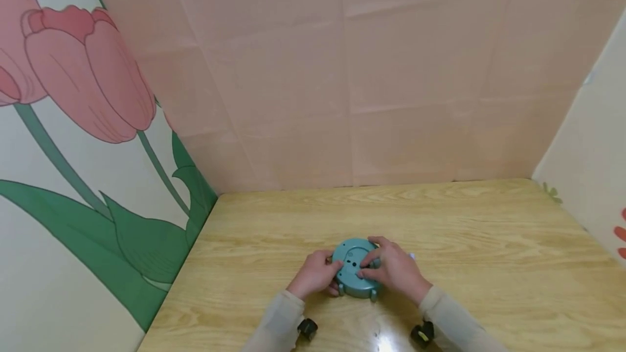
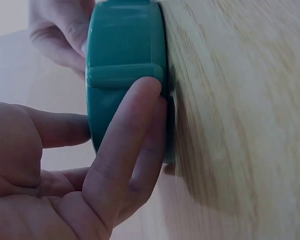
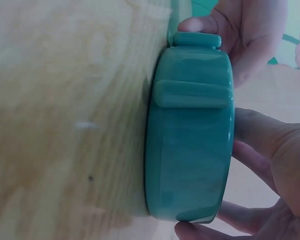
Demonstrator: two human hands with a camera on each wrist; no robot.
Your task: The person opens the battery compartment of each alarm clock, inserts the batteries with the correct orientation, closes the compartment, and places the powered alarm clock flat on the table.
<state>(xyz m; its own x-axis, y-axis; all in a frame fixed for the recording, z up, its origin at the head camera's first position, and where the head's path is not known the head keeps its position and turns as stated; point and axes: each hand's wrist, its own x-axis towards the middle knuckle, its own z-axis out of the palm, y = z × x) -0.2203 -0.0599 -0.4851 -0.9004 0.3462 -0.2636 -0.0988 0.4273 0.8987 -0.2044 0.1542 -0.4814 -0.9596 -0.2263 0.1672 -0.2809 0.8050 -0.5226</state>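
A round teal clock (image 1: pixel 359 285) lies with its back up on the wooden table, short rounded feet standing out from its side. Its back shows small dark holes and a recessed panel. My left hand (image 1: pixel 317 274) grips the left edge, thumb on the back; in the left wrist view the fingers (image 2: pixel 122 135) lie along the side wall. My right hand (image 1: pixel 397 269) curls over the right part, thumb and index fingertips close together on the back near the middle. In the right wrist view another fingertip (image 3: pixel 187 230) is at the rim. I cannot tell whether the right fingertips pinch a small part.
The wooden table (image 1: pixel 489 243) reaches back to a pinkish covered wall (image 1: pixel 352 80). A wall painted with tulips (image 1: pixel 88 75) borders the left, a pale wall (image 1: pixel 592 140) the right. A small whitish item (image 1: pixel 412 256) shows just past the right hand.
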